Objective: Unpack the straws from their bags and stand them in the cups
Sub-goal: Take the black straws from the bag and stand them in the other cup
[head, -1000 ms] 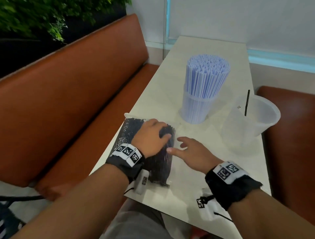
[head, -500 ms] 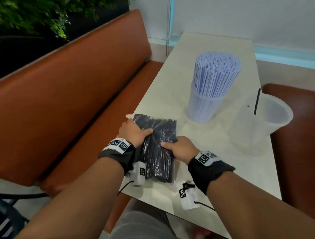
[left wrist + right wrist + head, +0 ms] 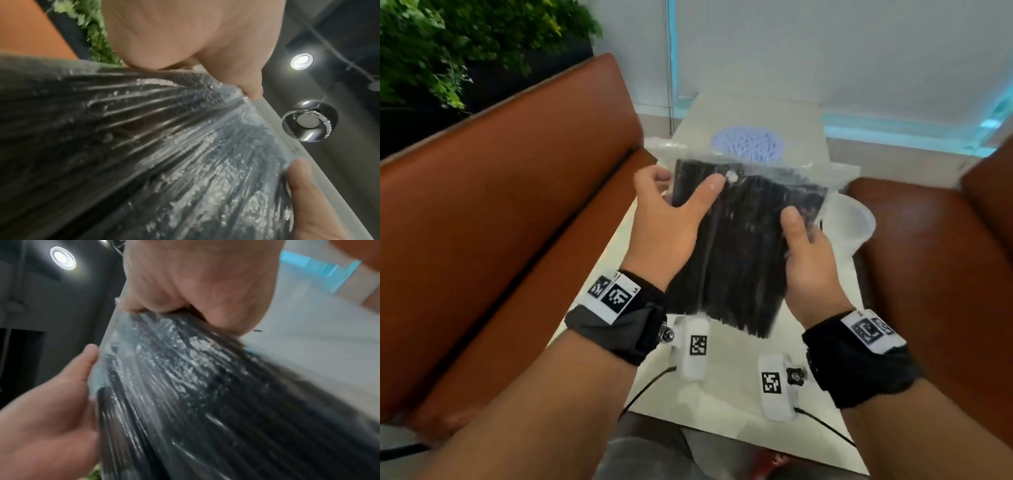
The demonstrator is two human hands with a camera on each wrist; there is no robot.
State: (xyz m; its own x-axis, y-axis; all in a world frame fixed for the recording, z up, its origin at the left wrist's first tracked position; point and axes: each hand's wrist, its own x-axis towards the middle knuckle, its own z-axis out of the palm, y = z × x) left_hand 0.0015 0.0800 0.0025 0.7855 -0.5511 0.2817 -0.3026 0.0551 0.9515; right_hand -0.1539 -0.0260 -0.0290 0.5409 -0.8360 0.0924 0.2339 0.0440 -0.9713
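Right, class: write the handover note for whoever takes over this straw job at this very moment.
Left hand: grips the bag of black straws at its left edge, thumb on the front.
Right hand: grips the bag's right edge.
The bag is held above the table, seemingly unopened.
Done: the pale blue straws stand behind the bag; their cup is hidden.
Left: open the bag and stand the black straws in the clear cup at the right.

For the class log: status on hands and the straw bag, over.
Left hand and right hand both grip the bag of black straws, lifted off the table. Bag looks unopened. Clear cup partly hidden behind it; nothing blocking.
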